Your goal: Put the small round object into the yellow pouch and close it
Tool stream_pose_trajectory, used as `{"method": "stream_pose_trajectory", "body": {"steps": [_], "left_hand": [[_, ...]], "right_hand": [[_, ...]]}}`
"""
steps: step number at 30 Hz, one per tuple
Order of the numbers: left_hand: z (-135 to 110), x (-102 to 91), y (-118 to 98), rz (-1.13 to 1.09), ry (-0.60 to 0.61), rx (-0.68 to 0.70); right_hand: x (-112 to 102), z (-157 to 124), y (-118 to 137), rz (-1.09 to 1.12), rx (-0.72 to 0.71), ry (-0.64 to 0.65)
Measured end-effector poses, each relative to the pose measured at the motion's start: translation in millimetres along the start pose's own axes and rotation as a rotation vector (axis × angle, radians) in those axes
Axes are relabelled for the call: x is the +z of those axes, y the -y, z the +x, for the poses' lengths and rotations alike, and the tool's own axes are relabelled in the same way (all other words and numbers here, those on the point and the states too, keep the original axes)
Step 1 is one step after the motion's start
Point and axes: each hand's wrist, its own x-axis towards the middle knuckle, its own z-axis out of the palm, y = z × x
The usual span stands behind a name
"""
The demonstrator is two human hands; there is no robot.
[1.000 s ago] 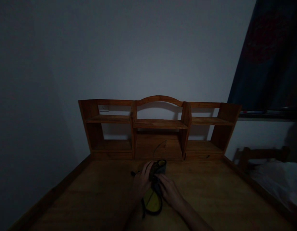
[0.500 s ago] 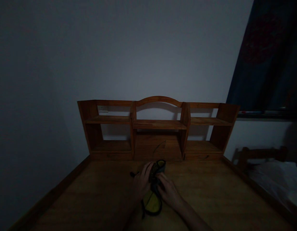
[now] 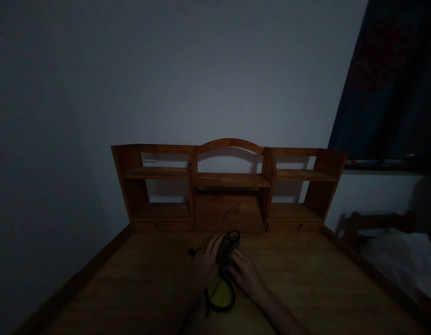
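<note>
A dark, soft-looking item with black edging and a yellow-green lining [image 3: 220, 295] lies on the wooden desktop, its exact kind too dim to make out. Its rounded lower flap spreads toward me, and a smaller yellow opening shows at the far end. My left hand [image 3: 205, 263] grips its dark middle from the left, fingers closed over the edge. From the right, my right hand [image 3: 243, 274] pinches the same middle part with bent fingertips, partly hidden by the fabric. A short black strap end sticks out left of my left hand.
The wooden desktop [image 3: 299, 279] has raised side edges. At its back stands a wooden shelf unit [image 3: 231, 180] against a pale wall [image 3: 215, 74]. A dark curtain [image 3: 382, 83] hangs at right, above a wooden chair back [image 3: 379, 222] and whitish plastic or cloth [image 3: 403, 258].
My right hand's fingers have shifted slightly on the dark item. My left hand and the item stay nearly in place.
</note>
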Motion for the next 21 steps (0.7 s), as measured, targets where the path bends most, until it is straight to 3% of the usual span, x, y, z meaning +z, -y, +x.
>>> {"method": "stream_pose_trajectory", "body": {"steps": [8,16,21], "left_hand": [[-0.5,2.6,1.8,0.047,-0.026,0.079],[-0.8,-4.8,-1.5,0.046,0.044,0.178],[-0.2,-10.3,-3.0,0.001,0.051,0.156]], "right_hand": [[-3.2,0.7,5.9,0.007,-0.019,-0.017],[-2.9,-3.8,0.6,-0.063,-0.015,0.006],[-3.7,-5.7,1.9,-0.058,-0.03,0.031]]}}
